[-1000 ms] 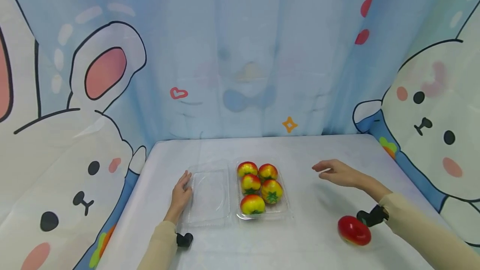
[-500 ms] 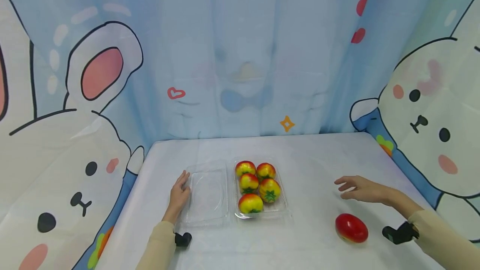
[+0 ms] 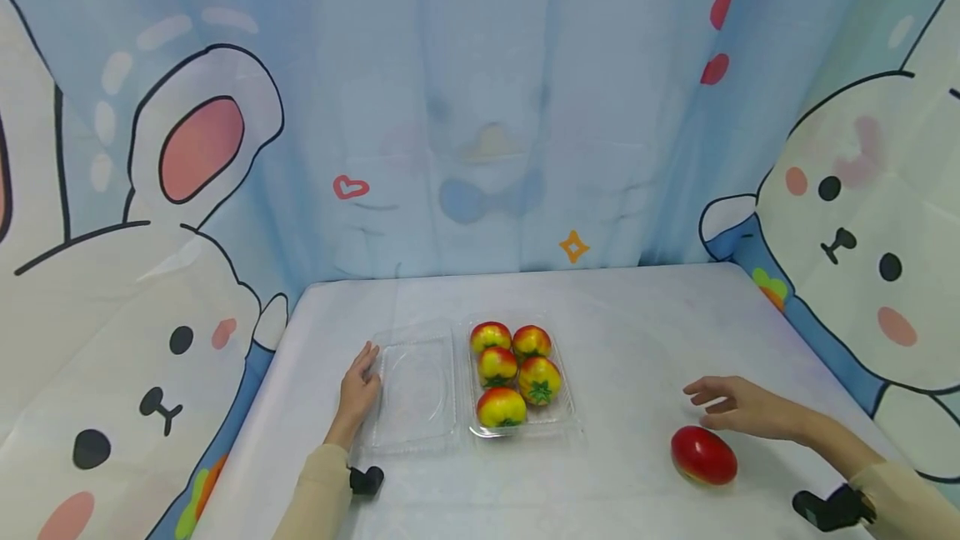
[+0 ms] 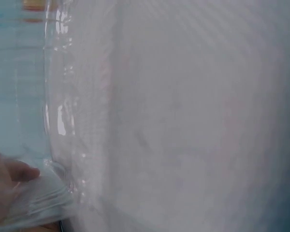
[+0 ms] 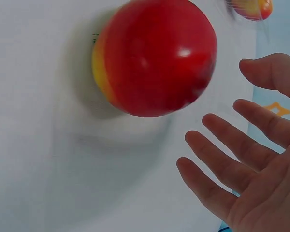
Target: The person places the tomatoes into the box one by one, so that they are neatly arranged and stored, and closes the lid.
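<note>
A clear plastic clamshell box lies open on the white table, its lid (image 3: 416,390) on the left and its base (image 3: 551,417) on the right. Several red-and-yellow toy fruits (image 3: 498,367) with green leafy tops sit in the base. My left hand (image 3: 358,390) holds the lid's left edge; in the left wrist view the thumb (image 4: 24,171) lies against the plastic rim, with a finger partly hidden below. My right hand (image 3: 742,408) hovers just above a red oval toy fruit (image 3: 703,456), fingers spread and loosely bent, holding nothing. The right wrist view shows this fruit's yellow side.
The white-covered table (image 3: 600,490) ends at a blue curtain (image 3: 480,107) behind it. Cloth printed with cartoon rabbits hangs at both sides. A black wrist camera (image 3: 832,508) sits on the right sleeve, another on the left.
My right hand has moved right, then down toward the red oval fruit. My left hand stays at the lid's edge. The head view has shifted slightly.
</note>
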Demonstrator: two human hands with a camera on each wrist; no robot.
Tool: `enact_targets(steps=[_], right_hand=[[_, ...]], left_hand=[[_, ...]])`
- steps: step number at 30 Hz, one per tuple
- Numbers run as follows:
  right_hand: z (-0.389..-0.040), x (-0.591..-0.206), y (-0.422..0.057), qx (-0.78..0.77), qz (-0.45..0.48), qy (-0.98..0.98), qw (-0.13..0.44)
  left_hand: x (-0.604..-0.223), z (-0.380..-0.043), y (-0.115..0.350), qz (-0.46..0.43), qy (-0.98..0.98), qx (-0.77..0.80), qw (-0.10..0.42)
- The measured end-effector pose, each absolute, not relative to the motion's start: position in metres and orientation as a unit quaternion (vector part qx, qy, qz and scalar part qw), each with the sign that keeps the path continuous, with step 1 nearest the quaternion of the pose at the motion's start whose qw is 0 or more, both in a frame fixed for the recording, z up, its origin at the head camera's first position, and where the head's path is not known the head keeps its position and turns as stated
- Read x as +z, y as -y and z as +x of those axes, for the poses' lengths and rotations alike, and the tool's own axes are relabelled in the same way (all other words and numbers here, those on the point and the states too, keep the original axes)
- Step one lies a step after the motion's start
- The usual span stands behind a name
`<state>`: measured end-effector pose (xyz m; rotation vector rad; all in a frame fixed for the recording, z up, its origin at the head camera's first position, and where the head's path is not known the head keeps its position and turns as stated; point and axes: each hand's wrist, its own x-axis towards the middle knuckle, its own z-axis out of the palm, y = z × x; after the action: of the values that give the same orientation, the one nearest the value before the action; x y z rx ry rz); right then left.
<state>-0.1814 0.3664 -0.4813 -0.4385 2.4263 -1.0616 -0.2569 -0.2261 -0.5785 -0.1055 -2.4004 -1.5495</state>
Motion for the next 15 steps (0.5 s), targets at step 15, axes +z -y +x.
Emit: enact_targets(steps=[15], right_hand=[[-0.165,-0.499,-0.372,-0.424,-0.122,-0.86,0.255]], left_hand=[[-0.576,-0.258,0.227,-0.005,0.847,-0.52,0.108]])
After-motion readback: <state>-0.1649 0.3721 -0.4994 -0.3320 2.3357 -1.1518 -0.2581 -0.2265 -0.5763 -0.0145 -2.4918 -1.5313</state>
